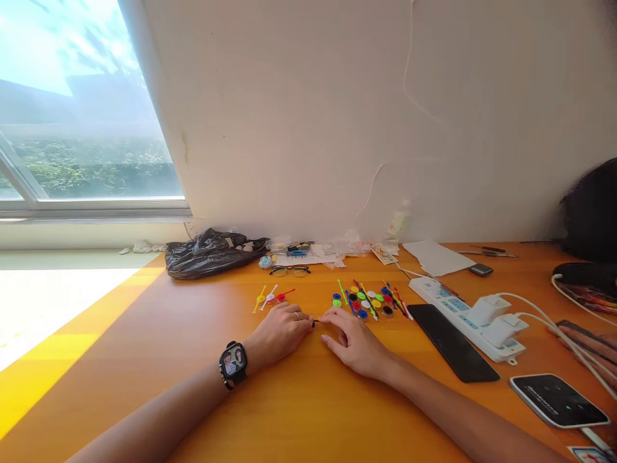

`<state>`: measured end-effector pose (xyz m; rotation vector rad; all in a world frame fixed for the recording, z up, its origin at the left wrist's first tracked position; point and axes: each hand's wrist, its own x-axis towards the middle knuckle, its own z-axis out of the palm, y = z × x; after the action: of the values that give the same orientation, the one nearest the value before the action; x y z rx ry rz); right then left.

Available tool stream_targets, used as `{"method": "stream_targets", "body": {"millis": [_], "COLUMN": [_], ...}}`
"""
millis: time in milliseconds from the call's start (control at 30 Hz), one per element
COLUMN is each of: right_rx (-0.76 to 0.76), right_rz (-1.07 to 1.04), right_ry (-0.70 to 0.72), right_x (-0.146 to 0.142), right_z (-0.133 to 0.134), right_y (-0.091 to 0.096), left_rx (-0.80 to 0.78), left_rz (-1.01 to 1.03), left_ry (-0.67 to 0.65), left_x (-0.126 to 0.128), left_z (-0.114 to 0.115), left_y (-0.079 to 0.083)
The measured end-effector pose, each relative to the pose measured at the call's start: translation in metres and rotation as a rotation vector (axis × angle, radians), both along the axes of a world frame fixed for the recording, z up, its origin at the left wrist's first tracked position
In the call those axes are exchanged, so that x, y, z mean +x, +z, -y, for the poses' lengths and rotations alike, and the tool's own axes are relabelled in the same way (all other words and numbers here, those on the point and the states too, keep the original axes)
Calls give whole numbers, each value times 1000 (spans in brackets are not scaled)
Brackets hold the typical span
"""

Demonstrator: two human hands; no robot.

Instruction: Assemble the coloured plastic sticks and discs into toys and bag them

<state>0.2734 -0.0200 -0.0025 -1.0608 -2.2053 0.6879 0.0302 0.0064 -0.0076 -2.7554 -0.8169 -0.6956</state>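
Note:
My left hand [282, 331], wearing a watch [233, 361], has its fingers closed around a small black piece [315, 323], most of which is hidden; it looks like a thin black arrow. My right hand [354, 341] is curved opposite, its index fingertip at the black piece's end and its thumb held apart. Just beyond my left hand lie a yellow arrow spinner [261, 299], a white arrow spinner [270, 298] and a red arrow spinner [282, 296]. Beyond my right hand is a loose group of coloured round discs [362, 304] and thin plastic arrows [342, 290].
A black phone [448, 341], a white power strip [465, 315] with plugs, and a white-edged device [559, 400] lie to the right. Another person's hand [590, 350] shows at the right edge. Glasses [290, 271] and a black plastic bag [212, 254] are at the back.

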Motion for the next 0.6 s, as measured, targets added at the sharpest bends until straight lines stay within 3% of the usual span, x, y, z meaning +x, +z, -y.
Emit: {"method": "stream_targets", "body": {"millis": [300,600], "right_rx": [15,14], "right_rz": [7,-25], "right_ry": [-11,23], "right_x": [-1,-1], "right_z": [2,4], "right_y": [3,3], "left_rx": [133,-23], "left_rz": [-147,93], "left_ry": [26,43], "left_x": [2,-1], "left_z": [5,-3], "left_y": [4,-6]}}
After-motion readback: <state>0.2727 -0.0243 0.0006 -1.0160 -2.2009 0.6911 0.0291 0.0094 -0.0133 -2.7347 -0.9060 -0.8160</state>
